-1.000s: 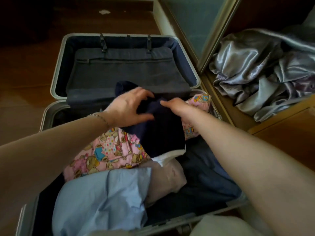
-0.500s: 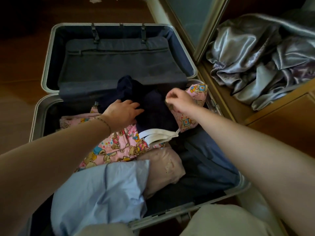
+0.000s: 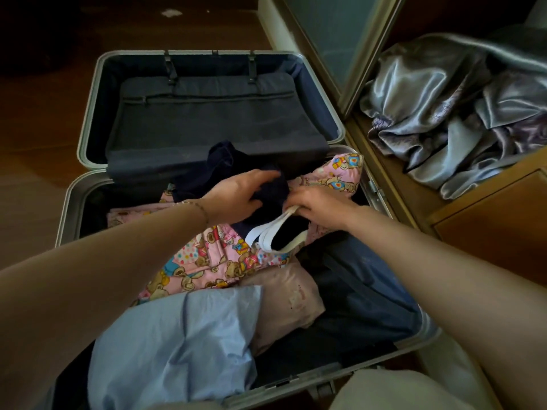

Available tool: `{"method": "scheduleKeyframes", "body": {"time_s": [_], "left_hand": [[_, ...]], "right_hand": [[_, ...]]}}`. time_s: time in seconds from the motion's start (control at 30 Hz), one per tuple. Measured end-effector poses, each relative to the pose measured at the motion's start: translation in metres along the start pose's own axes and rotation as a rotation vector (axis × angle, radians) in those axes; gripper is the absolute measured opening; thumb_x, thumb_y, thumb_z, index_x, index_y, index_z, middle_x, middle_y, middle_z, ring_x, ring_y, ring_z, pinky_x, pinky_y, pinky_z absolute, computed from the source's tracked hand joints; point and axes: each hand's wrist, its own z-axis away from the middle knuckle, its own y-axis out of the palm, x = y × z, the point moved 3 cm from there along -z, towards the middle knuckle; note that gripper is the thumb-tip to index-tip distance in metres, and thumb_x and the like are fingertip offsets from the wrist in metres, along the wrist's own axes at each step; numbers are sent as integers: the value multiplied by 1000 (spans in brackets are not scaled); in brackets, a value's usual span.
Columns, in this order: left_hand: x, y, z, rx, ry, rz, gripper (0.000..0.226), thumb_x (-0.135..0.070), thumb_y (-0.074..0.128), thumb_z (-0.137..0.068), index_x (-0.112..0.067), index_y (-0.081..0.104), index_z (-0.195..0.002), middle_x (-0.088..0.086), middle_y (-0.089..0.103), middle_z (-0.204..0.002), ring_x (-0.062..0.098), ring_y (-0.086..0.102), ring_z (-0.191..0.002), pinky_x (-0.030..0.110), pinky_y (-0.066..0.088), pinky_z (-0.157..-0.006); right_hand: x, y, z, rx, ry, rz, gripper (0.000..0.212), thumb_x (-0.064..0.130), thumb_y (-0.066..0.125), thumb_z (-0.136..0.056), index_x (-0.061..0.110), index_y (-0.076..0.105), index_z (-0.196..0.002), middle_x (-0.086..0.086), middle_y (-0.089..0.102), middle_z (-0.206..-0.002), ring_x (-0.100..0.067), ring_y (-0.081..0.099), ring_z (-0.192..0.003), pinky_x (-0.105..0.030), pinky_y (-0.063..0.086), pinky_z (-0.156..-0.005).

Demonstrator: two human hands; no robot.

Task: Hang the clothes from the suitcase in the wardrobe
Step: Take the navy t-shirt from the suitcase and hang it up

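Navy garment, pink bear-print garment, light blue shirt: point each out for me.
navy garment [image 3: 268, 190], head view, bunched fabric between the hands.
pink bear-print garment [image 3: 207, 261], head view, printed middle.
light blue shirt [image 3: 177, 344], head view, front fold.

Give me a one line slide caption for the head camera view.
Both hands, left hand and right hand, grip a navy garment in the open suitcase.

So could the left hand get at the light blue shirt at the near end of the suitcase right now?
Probably yes. The light blue shirt lies uncovered on top of the pile, below the left forearm, but the left hand is gripping the navy garment and must let go first.
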Motion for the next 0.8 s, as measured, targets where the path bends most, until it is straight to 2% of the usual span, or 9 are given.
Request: {"method": "scheduleKeyframes", "body": {"time_s": [0.07, 0.13, 0.27, 0.33, 0.43, 0.53, 0.63, 0.73, 0.8], "left_hand": [[-16, 0, -11, 38, -29, 228, 83, 0, 68, -79, -19, 27, -149, -3, 56, -111, 9, 56, -94, 12, 43, -79], [-24, -2, -22, 54, -43, 408, 78, 6, 67, -78, -17, 34, -144, -3, 58, -97, 3, 56, -80, 14, 46, -72], [-24, -10, -28, 112, -86, 524, 56, 8, 64, -79, -18, 54, -127, -7, 65, -100, -7, 59, -81, 14, 49, -73], [-21, -10, -27, 123, -115, 452, 48, 3, 65, -83, -21, 60, -123, -13, 65, -91, -11, 59, -71, 10, 45, -67], [-11, -11, -23, 15, -212, 456, 41, 2, 65, -85, -17, 63, -121, -9, 64, -92, -5, 58, -77, 10, 47, -72], [-6, -14, -18, -81, -275, 545, 32, 4, 63, -85, -13, 63, -112, -5, 65, -92, 4, 61, -85, 18, 49, -81], [-2, -18, -15, -159, -368, 747, 27, 8, 60, -86, -10, 63, -106, 6, 69, -94, 18, 65, -91, 32, 51, -88], [-3, -28, -18, -219, -427, 886, 20, 3, 60, -88, -9, 66, -103, 14, 70, -98, 29, 67, -95, 43, 52, -92], [-4, -40, -23, -262, -455, 913, 12, -3, 63, -88, -11, 67, -96, 14, 71, -95, 29, 67, -91, 46, 53, -91]], "right_hand": [[13, -18, -6, -163, -90, 42, 25, 7, 54, -82, 15, 70, -99, -6, 61, -109, -25, 58, -102, -35, 47, -81], [25, -32, -12, -334, -152, 98, 22, 8, 51, -78, 11, 68, -93, -9, 57, -99, -24, 54, -97, -33, 45, -75], [26, -46, -12, -618, 141, -96, 17, 17, 65, -75, 14, 53, -86, 2, 51, -84, -21, 53, -81, -35, 40, -66], [18, -39, -11, -531, 309, -215, 20, 26, 67, -79, 17, 50, -83, 5, 52, -76, -22, 54, -74, -37, 40, -63], [13, -25, -2, -487, 316, -464, 13, 22, 63, -84, 18, 52, -88, 4, 59, -79, -18, 58, -76, -42, 49, -68], [16, -16, 8, -422, 192, -324, 28, 4, 54, -84, 19, 52, -108, 1, 61, -101, -18, 59, -93, -42, 50, -80], [27, -10, 11, -283, 101, -167, 50, 9, 58, -84, 18, 42, -131, -2, 51, -122, -22, 53, -109, -35, 44, -83], [37, -19, 6, -399, 95, -214, 59, 21, 63, -85, 27, 32, -135, -2, 53, -126, -26, 58, -104, -37, 47, -77], [47, -31, 3, -518, 20, -153, 52, 21, 60, -86, 29, 35, -131, -1, 54, -123, -28, 62, -95, -38, 50, -70]]}}
